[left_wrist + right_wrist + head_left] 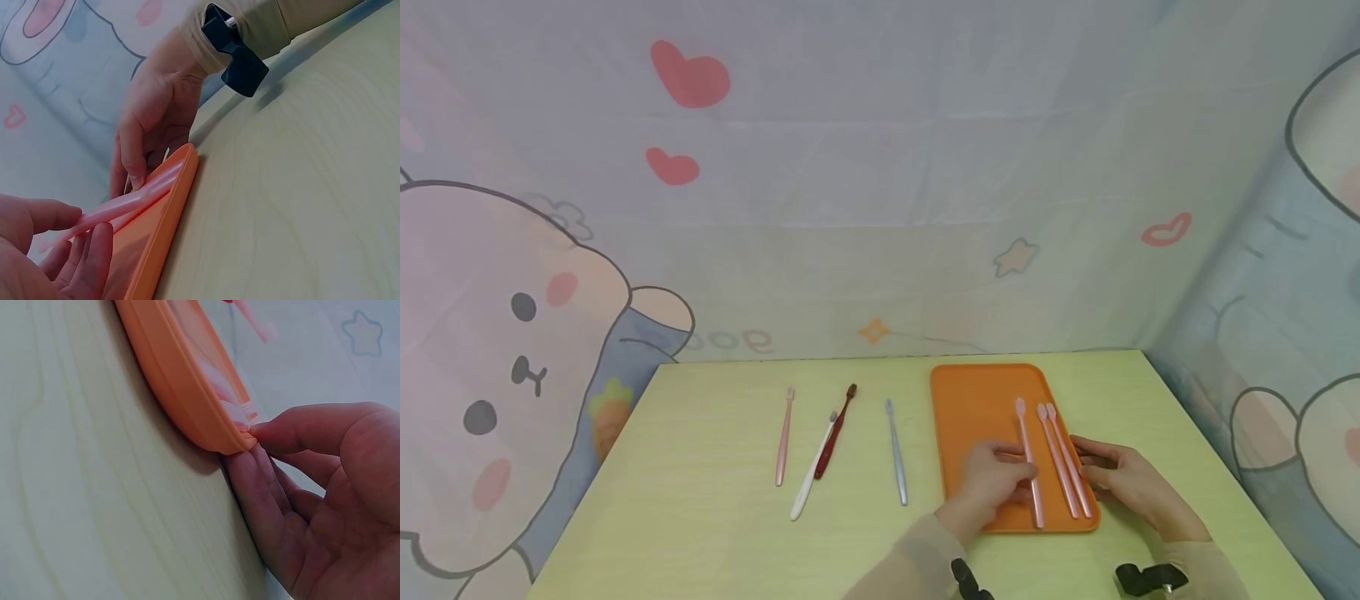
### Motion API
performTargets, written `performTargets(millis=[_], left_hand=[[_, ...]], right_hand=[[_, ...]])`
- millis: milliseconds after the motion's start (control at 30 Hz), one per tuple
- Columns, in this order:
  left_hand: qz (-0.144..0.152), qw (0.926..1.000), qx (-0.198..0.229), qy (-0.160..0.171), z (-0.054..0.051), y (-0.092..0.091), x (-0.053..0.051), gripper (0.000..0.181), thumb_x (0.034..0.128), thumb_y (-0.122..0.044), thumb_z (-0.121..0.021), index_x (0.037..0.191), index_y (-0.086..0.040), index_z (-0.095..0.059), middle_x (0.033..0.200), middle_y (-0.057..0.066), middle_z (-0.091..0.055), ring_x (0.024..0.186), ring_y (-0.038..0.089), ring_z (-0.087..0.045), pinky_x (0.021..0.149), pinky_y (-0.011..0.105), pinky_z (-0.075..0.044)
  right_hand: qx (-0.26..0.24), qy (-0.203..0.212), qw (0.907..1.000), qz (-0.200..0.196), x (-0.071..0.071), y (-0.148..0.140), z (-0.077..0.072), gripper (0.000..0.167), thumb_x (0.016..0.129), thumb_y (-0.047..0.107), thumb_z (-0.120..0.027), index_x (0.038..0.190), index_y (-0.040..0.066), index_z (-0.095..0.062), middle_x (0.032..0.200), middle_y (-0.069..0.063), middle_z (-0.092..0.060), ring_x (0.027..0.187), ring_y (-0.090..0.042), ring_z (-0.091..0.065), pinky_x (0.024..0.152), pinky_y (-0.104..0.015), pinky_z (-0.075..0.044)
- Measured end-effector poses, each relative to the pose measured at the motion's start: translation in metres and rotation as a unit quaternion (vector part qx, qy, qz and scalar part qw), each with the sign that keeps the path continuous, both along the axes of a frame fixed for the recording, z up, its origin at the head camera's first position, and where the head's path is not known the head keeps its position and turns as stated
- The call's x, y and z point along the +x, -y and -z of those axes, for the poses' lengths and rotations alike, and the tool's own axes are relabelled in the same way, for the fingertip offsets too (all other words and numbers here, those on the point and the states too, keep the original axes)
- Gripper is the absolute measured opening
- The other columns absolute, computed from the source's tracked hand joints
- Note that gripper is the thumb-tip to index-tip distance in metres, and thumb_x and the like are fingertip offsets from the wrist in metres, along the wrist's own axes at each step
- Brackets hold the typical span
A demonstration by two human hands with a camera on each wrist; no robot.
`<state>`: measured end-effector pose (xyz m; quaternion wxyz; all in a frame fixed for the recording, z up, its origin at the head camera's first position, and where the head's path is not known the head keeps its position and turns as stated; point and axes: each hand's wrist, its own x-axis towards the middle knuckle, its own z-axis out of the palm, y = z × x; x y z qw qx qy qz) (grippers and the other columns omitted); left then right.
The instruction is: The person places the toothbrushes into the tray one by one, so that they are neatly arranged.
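Note:
My left hand is over the orange tray, pinching a pink toothbrush between thumb and fingers. In the left wrist view this toothbrush slants across the tray. In the right wrist view, its bristle end shows raised above the tray wall. Two more pink toothbrushes lie side by side along the tray's right side. At that side my right hand grips the rim; the right wrist view has its thumb on top and fingers underneath.
Left of the tray on the pale table lie a blue toothbrush, a dark red toothbrush touching a white toothbrush, and a pink toothbrush. A printed cloth hangs behind the table.

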<state>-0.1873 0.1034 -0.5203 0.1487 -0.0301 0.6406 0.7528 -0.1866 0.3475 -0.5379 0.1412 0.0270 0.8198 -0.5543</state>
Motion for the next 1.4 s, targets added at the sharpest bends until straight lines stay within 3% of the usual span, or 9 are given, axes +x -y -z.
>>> performTargets(millis=[367,767,1033,1267,1400], left_hand=[[-0.034,0.9986,-0.041,-0.004,-0.001,-0.025,0.003,0.022,0.0854,0.007,-0.081,0.102,-0.003,-0.069,0.078,0.005,-0.067,0.060,0.022,-0.070,0.056,0.036,-0.064],[-0.053,0.9924,-0.104,-0.039,0.002,-0.040,0.000,0.021,0.0829,0.008,-0.080,0.096,-0.004,-0.069,0.071,0.001,-0.062,0.051,0.019,-0.066,0.048,0.030,-0.058],[-0.060,0.9797,-0.177,-0.072,0.010,-0.046,-0.004,0.018,0.0817,0.002,-0.082,0.090,-0.005,-0.068,0.074,0.000,-0.060,0.052,0.014,-0.064,0.050,0.031,-0.058],[-0.069,0.9565,-0.266,-0.099,0.014,-0.050,-0.010,0.017,0.0797,-0.009,-0.086,0.087,-0.009,-0.071,0.079,-0.007,-0.059,0.072,0.010,-0.055,0.066,0.030,-0.053],[-0.067,0.9515,-0.283,-0.100,0.011,-0.051,-0.010,0.015,0.0802,-0.009,-0.086,0.088,-0.009,-0.073,0.079,-0.007,-0.061,0.073,0.010,-0.057,0.066,0.031,-0.054]], right_hand=[[-0.011,-0.001,0.9999,-0.006,0.000,-0.001,-0.001,0.066,0.106,0.010,-0.064,0.162,-0.009,-0.034,0.147,-0.032,-0.057,0.122,-0.025,-0.066,0.085,-0.037,-0.064],[-0.012,-0.002,0.9999,-0.004,0.001,0.001,-0.003,0.064,0.106,0.009,-0.063,0.161,-0.009,-0.034,0.145,-0.030,-0.059,0.116,-0.018,-0.067,0.085,-0.037,-0.064],[-0.006,-0.009,0.9999,-0.006,0.002,0.001,-0.002,0.065,0.106,0.009,-0.063,0.162,-0.009,-0.034,0.147,-0.033,-0.057,0.121,-0.023,-0.066,0.085,-0.036,-0.064],[-0.005,-0.007,1.0000,-0.001,0.001,0.000,-0.001,0.065,0.106,0.010,-0.064,0.161,-0.008,-0.036,0.145,-0.032,-0.059,0.117,-0.020,-0.067,0.082,-0.037,-0.064],[-0.006,-0.006,1.0000,0.000,0.001,-0.001,0.000,0.064,0.106,0.010,-0.064,0.161,-0.008,-0.036,0.145,-0.031,-0.060,0.116,-0.019,-0.068,0.083,-0.037,-0.064]])
